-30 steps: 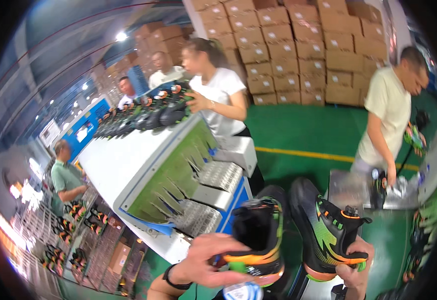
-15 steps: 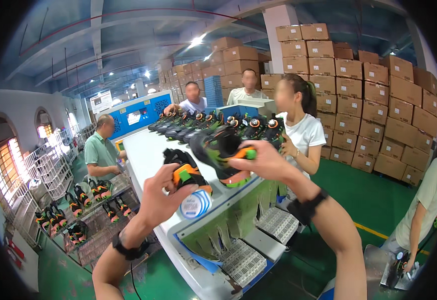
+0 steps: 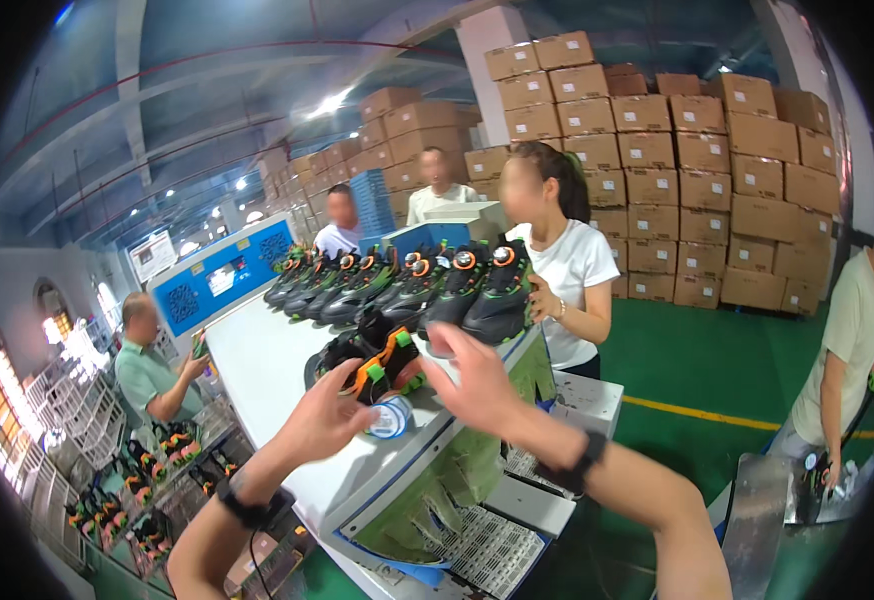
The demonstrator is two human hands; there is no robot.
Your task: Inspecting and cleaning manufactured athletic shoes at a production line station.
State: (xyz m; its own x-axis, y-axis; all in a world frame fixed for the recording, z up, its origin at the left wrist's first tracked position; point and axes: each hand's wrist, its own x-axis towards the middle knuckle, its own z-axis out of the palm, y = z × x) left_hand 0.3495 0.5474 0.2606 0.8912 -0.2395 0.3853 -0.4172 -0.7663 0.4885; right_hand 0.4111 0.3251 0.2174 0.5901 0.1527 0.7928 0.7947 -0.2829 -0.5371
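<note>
A pair of black shoes with orange and green trim stands on the white machine top: the left shoe point(image 3: 335, 352) and the right shoe point(image 3: 389, 335), side by side. My left hand point(image 3: 322, 415) is at the heel of the left shoe, fingers curved apart; whether they touch it I cannot tell. Close to its thumb sits a small round white-and-blue tub point(image 3: 389, 417). My right hand point(image 3: 477, 380) is beside the right shoe, with fingers and thumb spread and nothing in them.
Several more black shoes point(image 3: 357, 285) line the far part of the machine top point(image 3: 257, 345). A person in white point(image 3: 567, 265) stands beyond its right edge. Green cloth flaps point(image 3: 407, 520) hang at the near side. Racks of shoes point(image 3: 157, 455) stand left; stacked cartons point(image 3: 647, 180) rise behind.
Both shoes, held in my hands before, now stand on the machine top. My right hand has let go and drawn back; my left hand's grip has loosened. The view has shifted right.
</note>
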